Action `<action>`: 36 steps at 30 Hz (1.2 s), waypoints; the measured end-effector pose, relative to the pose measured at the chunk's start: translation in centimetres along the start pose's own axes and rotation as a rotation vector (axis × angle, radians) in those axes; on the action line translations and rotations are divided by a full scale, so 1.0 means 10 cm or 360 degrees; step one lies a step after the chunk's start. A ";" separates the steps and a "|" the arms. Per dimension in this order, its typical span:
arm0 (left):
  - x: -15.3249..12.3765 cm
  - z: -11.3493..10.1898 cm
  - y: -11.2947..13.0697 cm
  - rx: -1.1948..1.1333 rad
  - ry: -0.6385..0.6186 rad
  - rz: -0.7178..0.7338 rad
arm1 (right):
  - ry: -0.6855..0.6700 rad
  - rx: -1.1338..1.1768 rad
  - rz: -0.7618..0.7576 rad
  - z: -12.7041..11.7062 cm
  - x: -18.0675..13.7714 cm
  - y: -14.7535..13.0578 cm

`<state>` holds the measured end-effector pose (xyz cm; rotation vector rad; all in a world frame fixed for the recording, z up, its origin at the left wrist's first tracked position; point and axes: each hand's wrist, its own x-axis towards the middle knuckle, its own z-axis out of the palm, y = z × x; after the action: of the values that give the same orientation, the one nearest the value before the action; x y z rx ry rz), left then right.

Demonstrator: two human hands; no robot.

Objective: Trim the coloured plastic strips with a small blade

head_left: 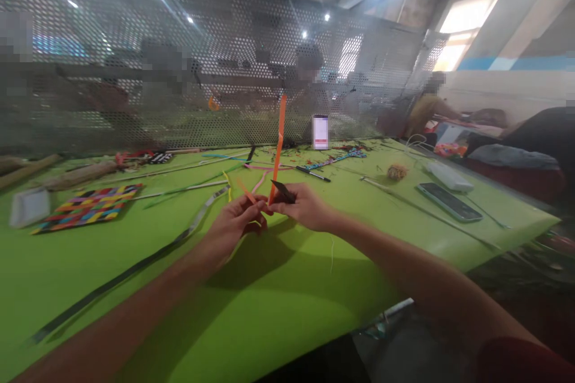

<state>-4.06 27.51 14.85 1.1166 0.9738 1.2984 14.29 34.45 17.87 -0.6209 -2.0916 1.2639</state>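
Note:
An orange strip [279, 143] stands up from between my two hands, its upper end tall above the table. My left hand [240, 215] is closed, pinching the lower part of the strip with its fingertips; a short orange end sticks out at its upper left. My right hand [308, 206] meets it from the right, closed at the same fold. A dark, pointed flat piece [283, 191] juts from the right hand's fingers; whether it is a blade or another strip I cannot make out. Both hands hover over the green tabletop [287, 311].
A multicoloured woven mat [92, 206] and a long dark strip [112, 278] lie left. Beyond the hands are loose strips and a pen [313, 174]. A propped phone [320, 131] leans near the perforated metal screen [251, 72]. Another phone [449, 201] lies right.

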 end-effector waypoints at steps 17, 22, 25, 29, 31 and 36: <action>-0.01 0.01 0.04 0.0147 0.0199 0.0236 | 0.0153 -0.0133 0.0094 -0.13 -0.05 -0.07; -0.02 0.04 0.03 0.0070 0.0251 0.0248 | 0.0252 -0.0244 0.0107 -0.13 -0.02 -0.02; -0.05 0.07 0.07 0.0091 0.0267 0.0202 | 0.0192 -0.0241 0.0107 -0.12 -0.02 -0.01; -0.07 0.08 0.10 0.0198 0.0215 0.0154 | 0.0152 -0.0271 0.0015 -0.09 -0.05 -0.01; -0.07 0.07 0.10 0.0285 0.0199 0.0184 | 0.0125 -0.0281 -0.0015 -0.06 -0.07 -0.01; -0.07 0.05 0.07 0.0432 0.0272 0.0229 | 0.0075 -0.0234 -0.0114 0.00 -0.09 0.00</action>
<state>-3.76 26.71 15.60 1.3179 1.2429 1.4248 14.96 33.86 17.64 -0.6272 -2.1615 1.0531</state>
